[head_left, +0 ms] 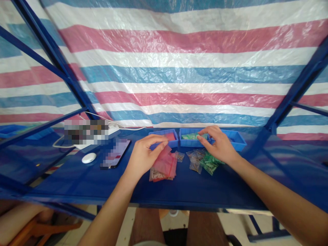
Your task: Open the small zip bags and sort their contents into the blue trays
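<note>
A red packet (164, 152) is pinched in the left hand (143, 154) above the red pile (164, 167), while the right hand (217, 145) is seemingly closed on green packets (208, 163) just beside it.

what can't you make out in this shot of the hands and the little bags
Head view only:
- Contents of the red bags: too small to identify.
- Clear bags and green bags: partly covered by the right hand.
- Middle tray: its inside is partly hidden by the right hand's fingers.
- Whether the left hand pinches a red bag or only touches it: unclear.
- Phone screen: blurred out.
</note>
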A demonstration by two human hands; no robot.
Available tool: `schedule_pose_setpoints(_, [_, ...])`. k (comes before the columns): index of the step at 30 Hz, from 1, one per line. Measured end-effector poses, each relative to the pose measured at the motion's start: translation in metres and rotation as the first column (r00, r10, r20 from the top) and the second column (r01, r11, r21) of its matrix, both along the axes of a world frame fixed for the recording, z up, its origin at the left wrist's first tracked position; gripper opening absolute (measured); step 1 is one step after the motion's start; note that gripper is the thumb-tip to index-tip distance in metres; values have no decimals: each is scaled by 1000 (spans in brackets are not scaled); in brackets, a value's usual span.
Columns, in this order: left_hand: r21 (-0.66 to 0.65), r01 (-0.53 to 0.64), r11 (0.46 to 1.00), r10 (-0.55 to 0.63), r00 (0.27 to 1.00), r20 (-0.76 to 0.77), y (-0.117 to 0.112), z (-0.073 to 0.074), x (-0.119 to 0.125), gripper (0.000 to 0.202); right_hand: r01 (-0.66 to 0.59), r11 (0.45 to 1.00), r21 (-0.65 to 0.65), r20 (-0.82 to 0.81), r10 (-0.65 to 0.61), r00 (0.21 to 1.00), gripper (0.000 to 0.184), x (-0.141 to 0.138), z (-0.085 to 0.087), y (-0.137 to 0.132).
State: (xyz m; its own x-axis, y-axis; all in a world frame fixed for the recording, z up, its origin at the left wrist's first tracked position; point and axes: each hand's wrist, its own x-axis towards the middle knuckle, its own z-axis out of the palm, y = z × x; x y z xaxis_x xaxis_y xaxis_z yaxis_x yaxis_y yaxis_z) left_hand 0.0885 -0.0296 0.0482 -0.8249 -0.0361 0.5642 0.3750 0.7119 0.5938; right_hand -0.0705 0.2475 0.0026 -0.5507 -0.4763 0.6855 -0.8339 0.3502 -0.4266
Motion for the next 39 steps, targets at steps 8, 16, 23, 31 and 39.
schedule_pose_setpoints(8, [389,327,861,-368,929,32,55,15,-64,29,-396,833,-386,434,543,719,61,8,-6,-13])
schedule_pose_setpoints(16, [479,422,769,-546,824,151,59,-8,-80,36,-297,900,-319,529,429,732,25,2,-12,-14])
schedule_pose_setpoints(23, [477,229,849,-351,918,183,38,-23,-84,44,-189,916,-354,462,347,816,19,-1,-9,-10])
schedule_pose_setpoints(31, [622,234,747,-525,782,337,25,-31,-84,57,-348,931,-108,3,351,936,35,0,-9,-5])
schedule_pose_setpoints(39, [623,227,748,-416,892,174,21,-32,-90,47,-341,939,-45,55,343,938,44,9,-4,-4])
